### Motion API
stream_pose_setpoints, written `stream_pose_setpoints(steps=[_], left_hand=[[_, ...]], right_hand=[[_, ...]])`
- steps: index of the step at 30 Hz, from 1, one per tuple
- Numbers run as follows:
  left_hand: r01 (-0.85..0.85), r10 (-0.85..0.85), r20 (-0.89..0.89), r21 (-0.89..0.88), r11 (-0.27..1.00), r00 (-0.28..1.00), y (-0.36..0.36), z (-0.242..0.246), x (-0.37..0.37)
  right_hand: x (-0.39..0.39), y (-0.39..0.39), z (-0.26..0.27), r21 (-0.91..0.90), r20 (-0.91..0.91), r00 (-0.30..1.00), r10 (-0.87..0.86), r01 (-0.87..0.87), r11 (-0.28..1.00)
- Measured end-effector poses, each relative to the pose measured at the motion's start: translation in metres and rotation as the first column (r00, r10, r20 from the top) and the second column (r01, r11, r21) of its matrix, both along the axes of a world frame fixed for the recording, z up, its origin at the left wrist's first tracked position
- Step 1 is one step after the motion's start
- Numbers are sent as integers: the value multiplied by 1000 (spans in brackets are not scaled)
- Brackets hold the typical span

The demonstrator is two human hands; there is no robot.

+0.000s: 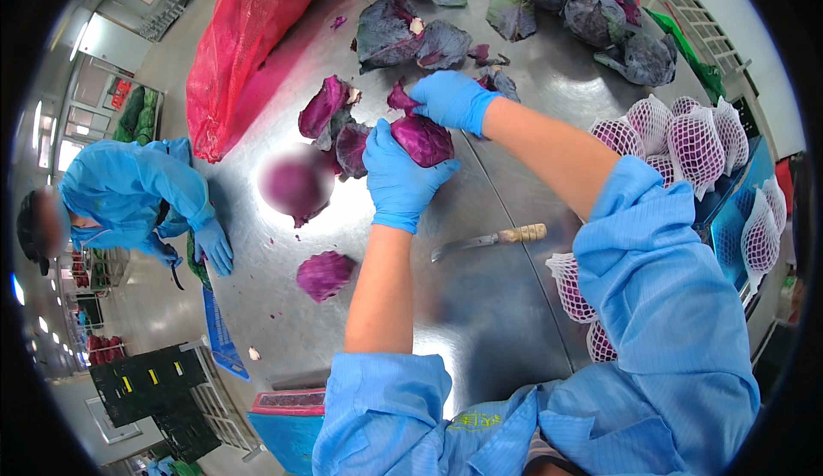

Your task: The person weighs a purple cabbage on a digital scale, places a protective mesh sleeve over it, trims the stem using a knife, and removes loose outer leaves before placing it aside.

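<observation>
My left hand, in a blue glove, holds a red cabbage from below and the side, above the steel table. A piece of purple outer leaf is pinched in the fingers of my right hand, also gloved, at the cabbage's far side. Whether that leaf is still joined to the head cannot be seen. Loose purple leaves lie just left of my hands. Another peeled red cabbage, blurred, sits further left. Nearer me is a knife with a wooden handle, its blade pointing left.
Dark unpeeled cabbages and outer leaves lie at the far side, near a red mesh sack. Cabbages in white foam nets are piled at right. A purple cabbage piece lies left. A co-worker stands beyond the left edge.
</observation>
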State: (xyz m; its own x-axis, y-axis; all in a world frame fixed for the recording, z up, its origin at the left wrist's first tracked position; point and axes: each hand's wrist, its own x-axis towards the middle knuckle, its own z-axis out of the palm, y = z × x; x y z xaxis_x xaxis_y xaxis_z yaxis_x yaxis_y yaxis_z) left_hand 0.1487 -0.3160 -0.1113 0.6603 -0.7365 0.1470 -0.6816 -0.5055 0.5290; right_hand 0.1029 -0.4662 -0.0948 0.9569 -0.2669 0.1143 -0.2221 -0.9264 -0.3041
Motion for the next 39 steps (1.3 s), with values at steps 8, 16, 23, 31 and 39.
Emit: stream_pose_setpoints(steps=[8, 16, 23, 31, 39], left_hand=[[24, -151, -301, -386, 922, 942, 38, -31, 27], [-158, -178, -763, -344, 926, 622, 40, -14, 61], [-93, -87, -689, -219, 971, 719, 27, 3, 63], [-96, -37, -539, -217, 972, 841, 20, -13, 56], [98, -145, -220, -208, 973, 965, 39, -8, 28]], right_hand=[[-15, -43, -27, 473, 179, 878, -444, 319, 821], [-69, 20, -6, 81, -15, 993, 116, -115, 990], [-150, 85, -28, 172, -595, 725, 348, -308, 936], [-151, 55, 25, 315, -575, 797, 184, 8, 949], [-131, 27, 48, 637, 8, 962, -272, 205, 743]])
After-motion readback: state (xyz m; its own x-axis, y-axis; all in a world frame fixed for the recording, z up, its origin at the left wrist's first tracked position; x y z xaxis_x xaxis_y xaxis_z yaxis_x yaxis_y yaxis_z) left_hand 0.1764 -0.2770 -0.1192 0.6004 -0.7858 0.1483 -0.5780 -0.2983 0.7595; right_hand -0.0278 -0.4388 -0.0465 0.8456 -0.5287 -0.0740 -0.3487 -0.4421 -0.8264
